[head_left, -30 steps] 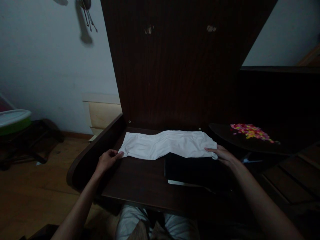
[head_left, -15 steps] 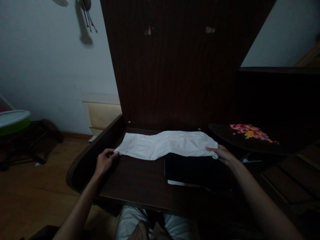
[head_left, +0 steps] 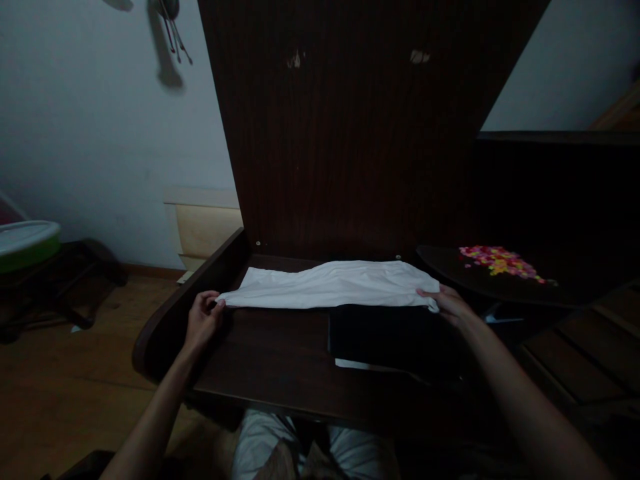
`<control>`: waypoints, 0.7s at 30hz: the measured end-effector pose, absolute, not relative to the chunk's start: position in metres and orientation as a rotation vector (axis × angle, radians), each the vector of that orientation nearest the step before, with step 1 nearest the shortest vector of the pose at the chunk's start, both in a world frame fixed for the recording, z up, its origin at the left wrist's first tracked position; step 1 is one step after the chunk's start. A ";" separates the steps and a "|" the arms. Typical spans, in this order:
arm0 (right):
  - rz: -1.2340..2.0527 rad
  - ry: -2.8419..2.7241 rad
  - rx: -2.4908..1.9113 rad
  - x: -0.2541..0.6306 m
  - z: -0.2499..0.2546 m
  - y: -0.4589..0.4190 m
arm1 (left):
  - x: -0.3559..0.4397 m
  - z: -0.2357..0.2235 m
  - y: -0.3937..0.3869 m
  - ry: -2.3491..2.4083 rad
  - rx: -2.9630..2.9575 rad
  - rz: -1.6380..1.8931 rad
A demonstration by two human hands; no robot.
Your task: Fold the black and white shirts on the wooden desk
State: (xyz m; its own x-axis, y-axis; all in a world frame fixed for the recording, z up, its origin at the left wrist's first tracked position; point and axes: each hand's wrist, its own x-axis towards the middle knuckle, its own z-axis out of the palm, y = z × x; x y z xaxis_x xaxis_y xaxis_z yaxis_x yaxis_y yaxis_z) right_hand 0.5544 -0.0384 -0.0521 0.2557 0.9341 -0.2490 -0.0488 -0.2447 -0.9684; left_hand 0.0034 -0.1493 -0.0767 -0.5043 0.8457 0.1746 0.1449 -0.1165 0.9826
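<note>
A green tub (head_left: 31, 255) sits on a dark stand (head_left: 75, 261), and 2 pale patches (head_left: 420, 57) mark the upright panel (head_left: 350, 153).

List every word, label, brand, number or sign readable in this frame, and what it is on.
No readable text anywhere.
White cloth, held by the left hand and right hand: no lettering visible.
Dark flat item: too dark to tell.
Pale patches on the upright panel: look like scuffs, not signs.

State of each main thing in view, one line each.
White cloth: spread, creased, near edge nearly straight
Left hand: pinching cloth's near left corner
Right hand: gripping cloth's right end
Dark flat object: lying on desk, partly hidden by cloth
Colourful pieces: loose, scattered
</note>
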 end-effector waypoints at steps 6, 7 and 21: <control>1.184 -0.906 -1.486 0.555 -0.054 -0.036 | 0.005 -0.065 -0.158 1.477 0.978 1.367; 1.188 -0.906 -1.491 0.555 -0.055 -0.036 | 0.006 -0.064 -0.158 1.485 0.941 1.310; 1.204 -0.936 -1.518 0.557 -0.040 -0.037 | -0.003 -0.065 -0.142 2.177 1.204 1.124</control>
